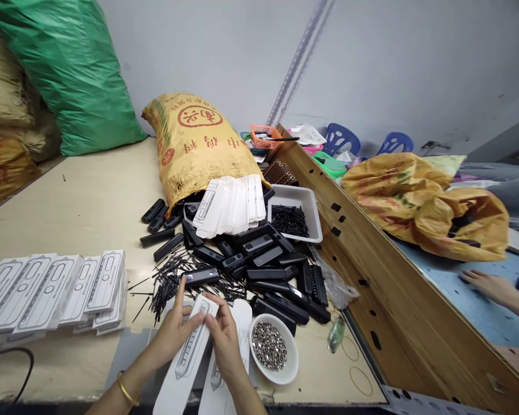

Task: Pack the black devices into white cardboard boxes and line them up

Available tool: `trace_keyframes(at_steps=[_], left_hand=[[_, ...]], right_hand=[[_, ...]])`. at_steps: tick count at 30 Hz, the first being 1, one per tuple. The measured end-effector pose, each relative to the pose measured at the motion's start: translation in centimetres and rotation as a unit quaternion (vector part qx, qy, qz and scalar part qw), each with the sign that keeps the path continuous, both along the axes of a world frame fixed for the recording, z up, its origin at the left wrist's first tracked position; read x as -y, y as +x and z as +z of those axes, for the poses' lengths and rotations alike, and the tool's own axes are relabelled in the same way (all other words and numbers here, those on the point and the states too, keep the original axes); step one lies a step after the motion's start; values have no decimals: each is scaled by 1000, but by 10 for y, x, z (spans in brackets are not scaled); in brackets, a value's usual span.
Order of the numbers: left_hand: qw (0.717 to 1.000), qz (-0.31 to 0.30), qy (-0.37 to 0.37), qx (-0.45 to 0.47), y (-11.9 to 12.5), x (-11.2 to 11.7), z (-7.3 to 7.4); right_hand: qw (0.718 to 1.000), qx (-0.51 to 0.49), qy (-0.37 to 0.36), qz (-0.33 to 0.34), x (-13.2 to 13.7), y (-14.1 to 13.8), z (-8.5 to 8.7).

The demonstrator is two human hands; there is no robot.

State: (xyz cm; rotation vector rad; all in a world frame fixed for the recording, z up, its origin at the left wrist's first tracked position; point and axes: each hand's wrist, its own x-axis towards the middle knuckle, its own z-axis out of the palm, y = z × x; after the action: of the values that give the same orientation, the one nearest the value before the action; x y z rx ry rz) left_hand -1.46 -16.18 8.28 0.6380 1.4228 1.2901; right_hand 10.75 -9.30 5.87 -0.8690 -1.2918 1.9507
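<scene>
A long white printed carton (pixel 185 363) lies slanted between my two hands at the front of the table. My left hand (pixel 177 325) grips its left edge with the thumb on top, the index finger pointing up. My right hand (pixel 224 334) pinches the upper end, thumb across the printed face. Below, partly covered by my right hand, is another white carton (pixel 216 383). Just beyond the fingers lie a black oblong case (pixel 201 277) and a heap of thin black rods (pixel 166 288). A white bowl (pixel 290 369) of small shiny metal pieces stands right of my right hand.
Packed white boxes (pixel 52 288) are stacked at left. A yellow sack (pixel 199 144) spills black cases (pixel 268 274), with flat cartons (pixel 233 204) on them. A white tray (pixel 315 222) holds black rods. A wooden partition (pixel 372 276) borders the right; beyond it, another person's hand (pixel 488 286).
</scene>
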Motion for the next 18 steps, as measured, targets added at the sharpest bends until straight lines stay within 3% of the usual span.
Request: trace_keyframes(at_steps=[3, 5, 6, 8, 10, 13, 15, 18], left_hand=[[998, -18, 40, -40, -2, 13, -7], [981, -57, 120, -140, -1, 24, -11], [962, -73, 166, -204, 0, 28, -12], [924, -62, 221, -307, 0, 34, -14], [921, 17, 176, -346, -6, 35, -13], [926, 142, -19, -350, -26, 32, -11], [919, 157, -90, -351, -38, 29, -12], [916, 122, -94, -370, -45, 26, -15]], right_hand=[[997, -3, -64, -40, -10, -4, 2], [992, -2, -96, -84, -11, -9, 1], [993, 5, -92, -74, -10, -12, -1], [999, 41, -27, 18, -8, -23, -4], [980, 111, 124, 112, -11, -37, -7], [888, 228, 378, 132, -35, -58, -10], [845, 258, 447, 141, -59, -67, -10], [843, 258, 449, 143, -92, -63, -2]])
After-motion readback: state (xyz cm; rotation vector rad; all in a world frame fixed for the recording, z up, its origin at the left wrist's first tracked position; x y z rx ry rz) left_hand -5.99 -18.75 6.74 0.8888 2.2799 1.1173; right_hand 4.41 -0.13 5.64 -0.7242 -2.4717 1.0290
